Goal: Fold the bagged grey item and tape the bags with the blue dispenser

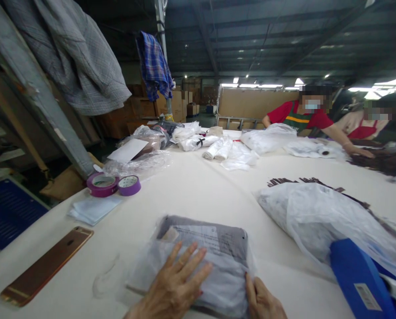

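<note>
A folded dark grey cloth item (229, 239) lies flat in a frosted plastic bag (229, 279) on the table before me. Printed text shows on the bag's upper part, and a small beige piece sits near its upper left. My left hand (176, 281) rests on top of the bag, palm down with its fingers spread. At the lower right edge of the bag, my right hand (264, 297) has its fingers curled and pinches the plastic. The near edge of the bag is partly hidden by my left hand.
A phone (48, 263), clear sheets (94, 208) and two tape rolls (129, 185) lie left on the white table (198, 190). To the right are a large plastic bag (314, 212) and a blue tool-like object (354, 274). Two people (297, 116) work at the far side.
</note>
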### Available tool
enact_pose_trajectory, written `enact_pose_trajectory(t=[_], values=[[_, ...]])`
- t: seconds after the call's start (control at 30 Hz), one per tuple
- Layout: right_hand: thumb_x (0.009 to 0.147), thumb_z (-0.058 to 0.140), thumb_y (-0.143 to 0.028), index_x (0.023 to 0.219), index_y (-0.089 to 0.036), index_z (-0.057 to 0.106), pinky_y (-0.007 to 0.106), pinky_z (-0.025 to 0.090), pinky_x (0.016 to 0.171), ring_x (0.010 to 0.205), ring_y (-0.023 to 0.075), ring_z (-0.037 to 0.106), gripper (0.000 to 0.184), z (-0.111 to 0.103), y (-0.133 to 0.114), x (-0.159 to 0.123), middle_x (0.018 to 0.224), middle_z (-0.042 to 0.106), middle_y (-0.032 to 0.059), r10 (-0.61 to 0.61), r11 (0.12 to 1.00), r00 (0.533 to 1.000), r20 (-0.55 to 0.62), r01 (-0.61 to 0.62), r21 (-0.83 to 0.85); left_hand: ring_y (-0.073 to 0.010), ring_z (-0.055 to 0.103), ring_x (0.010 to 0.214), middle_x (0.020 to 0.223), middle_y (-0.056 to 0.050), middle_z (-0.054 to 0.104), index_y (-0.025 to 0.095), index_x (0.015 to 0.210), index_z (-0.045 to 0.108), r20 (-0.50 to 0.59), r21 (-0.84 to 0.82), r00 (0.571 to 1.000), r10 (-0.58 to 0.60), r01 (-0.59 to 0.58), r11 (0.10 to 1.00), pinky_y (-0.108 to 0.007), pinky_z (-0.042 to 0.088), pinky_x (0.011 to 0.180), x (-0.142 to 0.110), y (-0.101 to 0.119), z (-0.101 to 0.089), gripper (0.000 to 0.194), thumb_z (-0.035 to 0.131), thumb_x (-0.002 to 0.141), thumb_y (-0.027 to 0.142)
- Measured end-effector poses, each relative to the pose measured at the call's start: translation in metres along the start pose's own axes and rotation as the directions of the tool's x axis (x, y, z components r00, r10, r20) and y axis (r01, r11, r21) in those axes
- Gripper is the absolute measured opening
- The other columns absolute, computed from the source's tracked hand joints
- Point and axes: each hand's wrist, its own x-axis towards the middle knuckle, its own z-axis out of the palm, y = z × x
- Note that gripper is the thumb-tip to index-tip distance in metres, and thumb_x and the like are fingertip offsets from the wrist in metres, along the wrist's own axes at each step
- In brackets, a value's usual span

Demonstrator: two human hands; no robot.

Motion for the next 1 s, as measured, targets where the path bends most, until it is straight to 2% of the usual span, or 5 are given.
enact_pose_trajectory(t=[0.2,0.43,0.53,0.83,1.0], values=[[0.087,0.035,-0.011,0.088,-0.026,0.064,0.023,0.036,0.041,0.045,0.0135,0.058,0.033,-0.013,-0.001,-0.007,0.064,0.061,-0.0022,0.304,0.906,0.944,0.127,-0.328,0.267,-0.029,0.041,0.127,0.144,-0.009,0.038,0.033,0.142,0.024,0.165,-0.086,0.982,-0.096,0.111,0.99,-0.048,0.034,0.101,0.014,0.01,0.035,0.057,0.046,0.09,0.036],[0.083,0.045,-0.052,0.092,-0.017,0.059,0.039,0.04,0.09,0.093,0.0252,0.058,0.039,-0.046,0.128,-0.07,0.095,0.064,0.0142,0.833,0.475,0.54,-0.122,-0.585,0.658,-0.0241,0.047,0.122,0.14,-0.005,0.044,0.032,0.142,0.026,-0.102,-0.087,0.994,-0.036,0.027,0.996,-0.04,0.012,0.109,0.005,0.001,0.059,0.053,0.037,0.091,0.038],[0.062,0.049,-0.069,0.077,-0.016,0.062,0.051,0.032,0.096,0.105,0.0364,0.048,0.057,-0.059,0.198,-0.087,0.097,0.061,0.0196,0.914,0.197,0.378,0.147,-0.731,0.653,-0.0238,0.044,0.125,0.14,-0.004,0.044,0.033,0.142,0.024,-0.12,-0.117,0.992,-0.031,0.017,0.993,-0.041,0.012,0.109,0.002,0.001,0.069,0.054,0.037,0.09,0.031],[0.051,0.064,-0.055,0.065,-0.013,0.071,0.034,0.05,0.064,0.068,0.0224,0.062,0.045,-0.041,0.225,-0.073,0.071,0.069,0.0099,0.773,-0.192,0.396,0.496,-0.599,0.778,-0.0254,0.043,0.126,0.142,-0.001,0.042,0.038,0.136,0.035,-0.001,-0.151,0.995,-0.103,0.102,0.983,-0.047,0.019,0.108,-0.009,-0.001,0.086,0.047,0.038,0.09,0.035],[0.052,0.068,-0.055,0.065,-0.017,0.07,0.031,0.053,0.074,0.09,0.0244,0.063,0.04,-0.041,0.226,-0.108,0.099,0.068,0.0093,0.866,-0.132,0.359,0.349,-0.509,0.85,-0.0252,0.043,0.126,0.143,-0.002,0.04,0.038,0.139,0.03,0.005,-0.15,0.996,-0.094,0.094,0.984,-0.046,0.024,0.106,-0.006,-0.001,0.078,0.05,0.038,0.09,0.031]])
